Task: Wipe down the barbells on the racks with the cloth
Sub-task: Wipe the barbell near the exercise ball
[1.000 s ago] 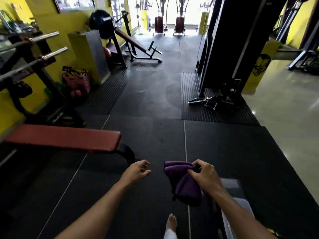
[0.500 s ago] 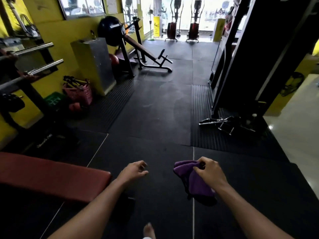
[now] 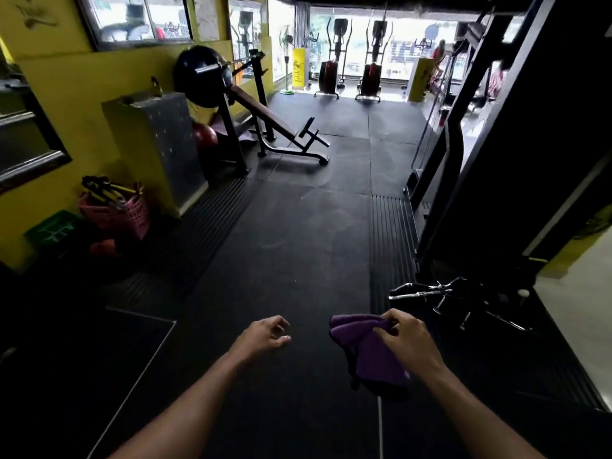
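A purple cloth (image 3: 371, 356) hangs folded from my right hand (image 3: 405, 336), which pinches its top edge low in the view, right of centre. My left hand (image 3: 265, 334) is held out beside it over the black rubber floor, fingers loosely curled and holding nothing. A barbell end (image 3: 208, 68) with a large black plate rests on an incline bench rack at the back left, several steps ahead of both hands. The rack of bars on the left wall is outside the view.
A grey and yellow box (image 3: 155, 144), a pink basket (image 3: 116, 210) and a green crate (image 3: 53, 231) line the yellow wall on the left. A tall black cable machine (image 3: 516, 154) fills the right, with chrome handles (image 3: 427, 294) on the floor at its foot. Elliptical trainers (image 3: 354, 61) stand far back.
The view has moved forward and lifted; the red bench and the left barbell rack have left the frame. Both hands keep their pose, the right still holding the cloth.
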The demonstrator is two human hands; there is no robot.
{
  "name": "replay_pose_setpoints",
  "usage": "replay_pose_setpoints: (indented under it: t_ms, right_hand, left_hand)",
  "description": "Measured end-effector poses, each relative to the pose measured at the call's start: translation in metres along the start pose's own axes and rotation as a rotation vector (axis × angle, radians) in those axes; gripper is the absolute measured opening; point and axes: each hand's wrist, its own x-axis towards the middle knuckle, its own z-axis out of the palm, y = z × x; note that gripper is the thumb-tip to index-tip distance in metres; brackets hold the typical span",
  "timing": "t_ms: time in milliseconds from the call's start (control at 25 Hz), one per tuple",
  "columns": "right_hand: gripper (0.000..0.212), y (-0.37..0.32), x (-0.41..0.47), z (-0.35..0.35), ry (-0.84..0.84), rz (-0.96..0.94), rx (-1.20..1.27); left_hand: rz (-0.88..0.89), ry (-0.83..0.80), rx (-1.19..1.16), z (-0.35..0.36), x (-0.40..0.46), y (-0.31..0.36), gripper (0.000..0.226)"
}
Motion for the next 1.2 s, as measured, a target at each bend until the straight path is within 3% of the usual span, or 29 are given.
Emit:
replay_pose_setpoints:
  t_ms: [160, 280, 480, 800, 1000, 1200]
  right_hand:
    - [0.012, 0.005, 0.138, 0.014, 0.018, -0.019, 0.073]
    - [0.013, 0.007, 0.249, 0.022, -0.045, -0.05, 0.105]
    - [0.013, -0.034, 0.424, 0.014, -0.052, -0.116, 0.119]
    - [0.027, -0.082, 0.704, 0.04, -0.093, -0.245, 0.16]
    - [0.023, -0.108, 0.876, 0.028, -0.1, -0.283, 0.118]
    - [0.02, -0.077, 1.025, 0.014, 0.0, -0.135, 0.108]
  left_hand:
    - [0.082, 0.047, -0.047, -0.05, 0.135, 0.031, 0.029]
    - [0.15, -0.004, -0.054, -0.082, 0.242, 0.046, 0.022]
    - [0.215, 0.057, -0.09, -0.164, 0.395, 0.068, 0.018]
    - [0.341, 0.05, -0.26, -0.234, 0.646, 0.068, 0.049]
    - [0.374, 0.143, -0.274, -0.313, 0.819, 0.089, 0.032]
    - [0.421, 0.151, -0.231, -0.361, 0.976, 0.123, 0.023]
